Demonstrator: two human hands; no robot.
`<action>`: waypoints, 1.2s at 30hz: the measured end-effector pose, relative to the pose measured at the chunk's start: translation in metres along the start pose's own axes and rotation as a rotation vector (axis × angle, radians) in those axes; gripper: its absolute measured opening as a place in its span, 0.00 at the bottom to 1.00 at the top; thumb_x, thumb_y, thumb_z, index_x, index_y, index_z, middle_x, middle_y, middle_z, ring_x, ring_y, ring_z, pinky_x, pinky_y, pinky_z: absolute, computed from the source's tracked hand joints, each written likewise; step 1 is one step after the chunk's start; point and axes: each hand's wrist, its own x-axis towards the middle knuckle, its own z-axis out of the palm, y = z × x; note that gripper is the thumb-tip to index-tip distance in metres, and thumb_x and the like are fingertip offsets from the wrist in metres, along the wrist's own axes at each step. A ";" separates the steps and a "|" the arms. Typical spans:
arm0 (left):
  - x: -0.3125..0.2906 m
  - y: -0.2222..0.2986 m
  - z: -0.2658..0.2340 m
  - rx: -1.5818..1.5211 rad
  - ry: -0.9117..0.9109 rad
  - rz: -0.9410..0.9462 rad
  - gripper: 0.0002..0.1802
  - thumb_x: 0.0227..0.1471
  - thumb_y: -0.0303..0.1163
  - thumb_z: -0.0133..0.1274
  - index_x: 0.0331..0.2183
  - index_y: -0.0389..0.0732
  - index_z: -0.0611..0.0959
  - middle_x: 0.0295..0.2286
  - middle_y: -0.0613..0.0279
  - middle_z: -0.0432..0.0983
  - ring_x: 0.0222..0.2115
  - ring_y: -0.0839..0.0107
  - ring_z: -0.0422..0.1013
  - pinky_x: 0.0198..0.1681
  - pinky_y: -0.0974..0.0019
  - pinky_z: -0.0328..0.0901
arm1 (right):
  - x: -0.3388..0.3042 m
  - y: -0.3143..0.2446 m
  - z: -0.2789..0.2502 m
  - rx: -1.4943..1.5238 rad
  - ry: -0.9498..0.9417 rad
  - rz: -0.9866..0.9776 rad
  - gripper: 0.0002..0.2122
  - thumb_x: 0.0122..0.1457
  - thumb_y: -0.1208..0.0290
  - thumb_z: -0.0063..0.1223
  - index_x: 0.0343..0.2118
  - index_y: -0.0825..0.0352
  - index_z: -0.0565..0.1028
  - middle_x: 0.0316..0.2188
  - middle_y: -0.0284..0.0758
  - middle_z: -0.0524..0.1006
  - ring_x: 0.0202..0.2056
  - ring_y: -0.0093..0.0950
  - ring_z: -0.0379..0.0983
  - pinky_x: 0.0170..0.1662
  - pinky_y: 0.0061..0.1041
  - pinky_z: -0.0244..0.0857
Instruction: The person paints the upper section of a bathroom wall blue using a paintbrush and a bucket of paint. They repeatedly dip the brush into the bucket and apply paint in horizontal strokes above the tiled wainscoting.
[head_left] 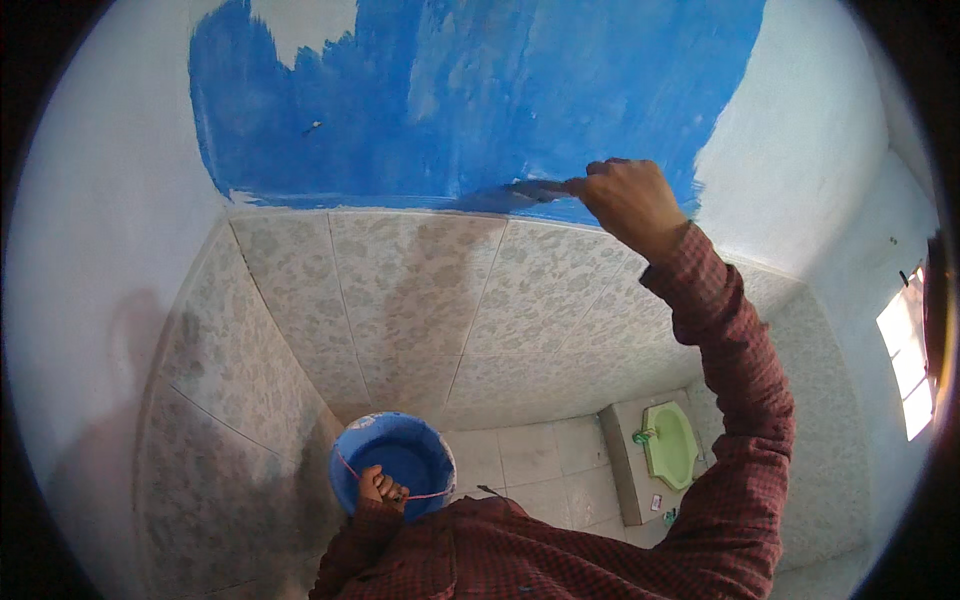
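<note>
My right hand (632,205) is closed on the handle of a paintbrush (540,188), which points left. Its bristle end lies against the blue-painted wall (480,95), just above the edge where the tiles begin. Low on the left, my left hand (383,488) is wrapped round the thin red cord handle of a bucket (440,455). Blue paint fills part of the bucket, and splashes of blue mark its pale rim. The bristles are dark and hard to tell apart from the paint and shadow.
Patterned tiles (530,300) cover the lower wall, with white wall (800,130) beside the blue. Down on the right, a green basin (670,447) is set in a tiled ledge (625,465) with small items on it. A bright window (908,355) is at far right.
</note>
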 end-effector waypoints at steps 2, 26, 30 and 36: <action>0.001 0.003 -0.002 -0.002 -0.008 -0.037 0.18 0.44 0.36 0.47 0.08 0.51 0.62 0.06 0.72 0.54 0.09 0.75 0.51 0.22 0.67 0.56 | 0.009 -0.003 0.003 -0.035 -0.008 0.010 0.06 0.47 0.75 0.46 0.22 0.57 0.75 0.21 0.31 0.74 0.25 0.29 0.73 0.24 0.27 0.66; -0.003 0.010 0.000 0.063 0.009 -0.020 0.18 0.43 0.37 0.48 0.10 0.51 0.60 0.07 0.72 0.52 0.10 0.75 0.50 0.22 0.65 0.57 | 0.004 0.021 -0.021 -0.045 0.044 0.076 0.10 0.50 0.72 0.47 0.35 0.52 0.75 0.21 0.30 0.73 0.23 0.28 0.71 0.24 0.26 0.65; 0.000 0.008 0.000 0.019 -0.006 -0.012 0.19 0.43 0.37 0.48 0.09 0.51 0.60 0.07 0.72 0.52 0.09 0.75 0.50 0.22 0.65 0.57 | -0.008 0.022 -0.035 -0.017 -0.003 0.058 0.10 0.51 0.72 0.49 0.37 0.52 0.75 0.21 0.29 0.73 0.22 0.27 0.70 0.24 0.25 0.65; -0.003 0.008 0.005 0.024 -0.007 -0.048 0.16 0.44 0.35 0.47 0.11 0.50 0.61 0.07 0.72 0.52 0.10 0.74 0.52 0.23 0.65 0.57 | -0.008 0.000 -0.015 0.002 -0.044 -0.025 0.08 0.48 0.72 0.47 0.29 0.54 0.76 0.20 0.29 0.72 0.25 0.28 0.72 0.23 0.27 0.66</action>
